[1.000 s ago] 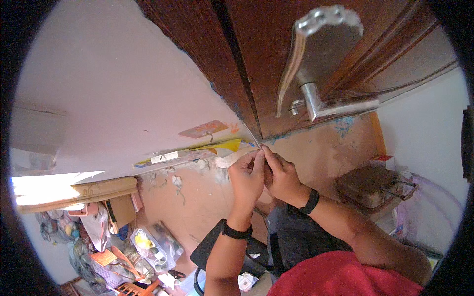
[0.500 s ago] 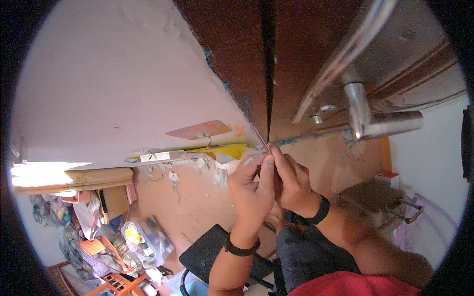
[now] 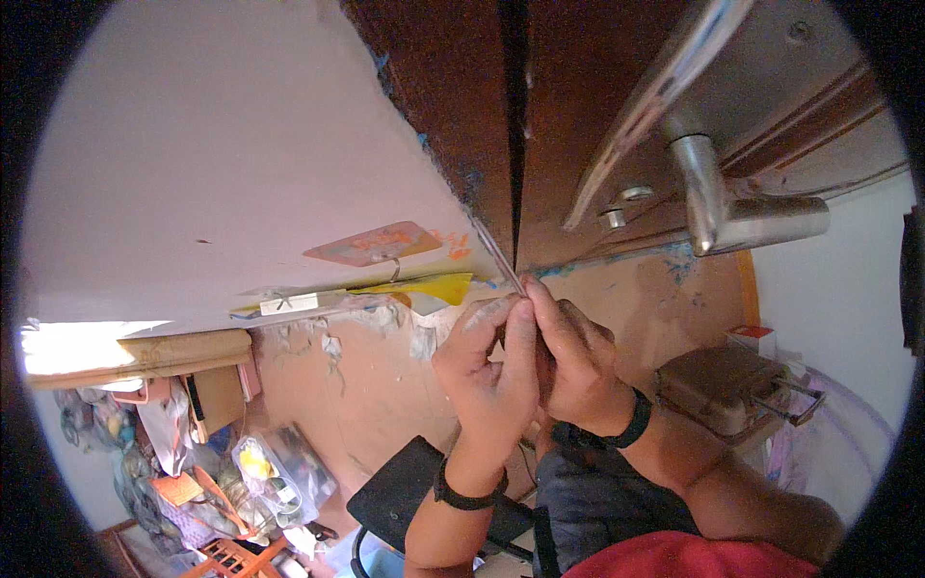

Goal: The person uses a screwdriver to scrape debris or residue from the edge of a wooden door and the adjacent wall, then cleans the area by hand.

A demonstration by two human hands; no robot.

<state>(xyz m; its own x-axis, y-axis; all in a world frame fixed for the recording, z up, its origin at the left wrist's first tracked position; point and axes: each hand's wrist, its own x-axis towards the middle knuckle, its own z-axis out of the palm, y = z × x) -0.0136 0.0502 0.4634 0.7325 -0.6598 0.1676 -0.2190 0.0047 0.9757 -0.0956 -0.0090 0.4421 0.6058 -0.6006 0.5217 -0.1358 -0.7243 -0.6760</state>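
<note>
My left hand [image 3: 488,366] and my right hand [image 3: 581,358] meet in front of the lower end of a dark gap in brown wood. Both are closed, thumbs and fingertips pinching the near end of a thin, greyish metal tool [image 3: 497,252]. Its exact kind is unclear. The tool points away and slightly left, its far end at the edge where the brown door frame [image 3: 448,87] meets the white wall [image 3: 231,144]. Blue flecks dot that edge. To the right of the gap is the brown door [image 3: 597,77].
A metal lever handle [image 3: 761,226] and a long curved pull [image 3: 655,106] stick out from the door. A brown suitcase [image 3: 718,385] stands at right. Below me is a black seat [image 3: 400,486]. Clear containers [image 3: 289,472] and an orange chair [image 3: 231,557] crowd the lower left.
The view has shifted slightly, with the door and wall sliding a little left. Both hands keep their pinch on the thin tool, and more of its length shows beyond the fingertips.
</note>
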